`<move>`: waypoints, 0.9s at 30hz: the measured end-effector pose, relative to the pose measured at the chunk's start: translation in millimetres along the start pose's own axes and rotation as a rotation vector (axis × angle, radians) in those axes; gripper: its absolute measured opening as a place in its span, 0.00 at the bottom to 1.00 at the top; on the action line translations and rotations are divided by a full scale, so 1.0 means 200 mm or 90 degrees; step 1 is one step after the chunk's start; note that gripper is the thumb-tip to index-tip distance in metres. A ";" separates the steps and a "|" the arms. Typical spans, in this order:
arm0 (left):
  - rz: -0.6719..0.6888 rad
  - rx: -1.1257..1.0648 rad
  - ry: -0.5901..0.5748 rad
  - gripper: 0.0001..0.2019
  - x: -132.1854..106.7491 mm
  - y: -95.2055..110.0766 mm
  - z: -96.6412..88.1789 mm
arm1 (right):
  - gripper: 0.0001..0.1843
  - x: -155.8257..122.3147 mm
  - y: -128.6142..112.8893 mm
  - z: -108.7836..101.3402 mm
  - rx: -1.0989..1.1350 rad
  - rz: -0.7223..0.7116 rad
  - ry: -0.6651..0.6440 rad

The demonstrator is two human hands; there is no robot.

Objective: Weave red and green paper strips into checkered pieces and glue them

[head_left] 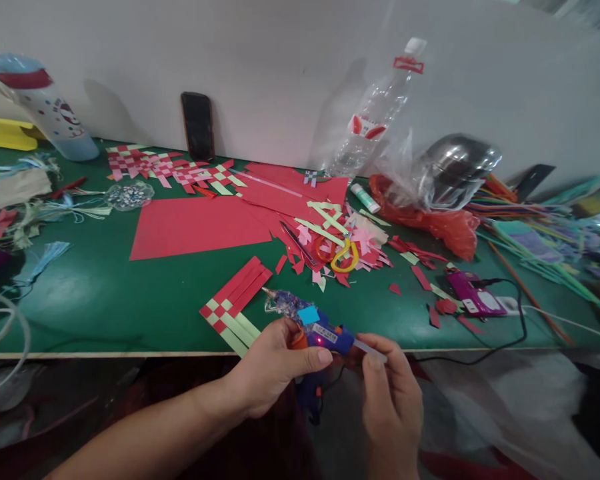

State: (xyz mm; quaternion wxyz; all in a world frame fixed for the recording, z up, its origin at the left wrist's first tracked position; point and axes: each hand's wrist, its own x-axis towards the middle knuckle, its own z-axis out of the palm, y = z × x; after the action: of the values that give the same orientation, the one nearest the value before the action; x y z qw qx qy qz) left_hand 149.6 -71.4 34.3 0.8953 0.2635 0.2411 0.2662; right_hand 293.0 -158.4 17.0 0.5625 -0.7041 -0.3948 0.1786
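Note:
A blue hot glue gun (325, 333) is held over the table's front edge, nozzle pointing left and a small red light lit on its side. My left hand (275, 363) is closed around its body near the orange trigger. At its back end my right hand (393, 393) pinches a translucent glue stick (370, 349) that sticks out of the gun. Just left of the nozzle lies a woven piece of red and pale green paper strips (235, 300), touched by neither hand.
Red paper sheets (200, 227), yellow-handled scissors (345, 257) and paper scraps cover the green table's middle. A plastic bottle (375, 113), a phone (198, 127) and a flask (55, 107) stand at the back. A black cable (490, 357) runs to a purple power bank (473, 293).

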 end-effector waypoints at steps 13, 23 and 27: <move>0.013 0.008 0.022 0.19 0.00 -0.01 -0.01 | 0.21 0.02 -0.01 0.00 -0.073 -0.113 -0.076; 0.006 0.039 0.006 0.18 0.01 0.00 -0.01 | 0.19 0.00 -0.03 0.01 -0.090 -0.131 -0.063; 0.005 0.060 -0.008 0.19 0.01 0.01 -0.01 | 0.21 -0.01 -0.01 -0.01 -0.065 -0.071 -0.071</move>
State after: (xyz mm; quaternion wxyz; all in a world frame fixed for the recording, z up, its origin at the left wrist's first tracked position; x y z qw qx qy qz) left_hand 148.1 -68.0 33.2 0.8823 0.3078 0.2470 0.2565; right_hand 292.8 -161.3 18.9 0.5122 -0.6977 -0.4726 0.1660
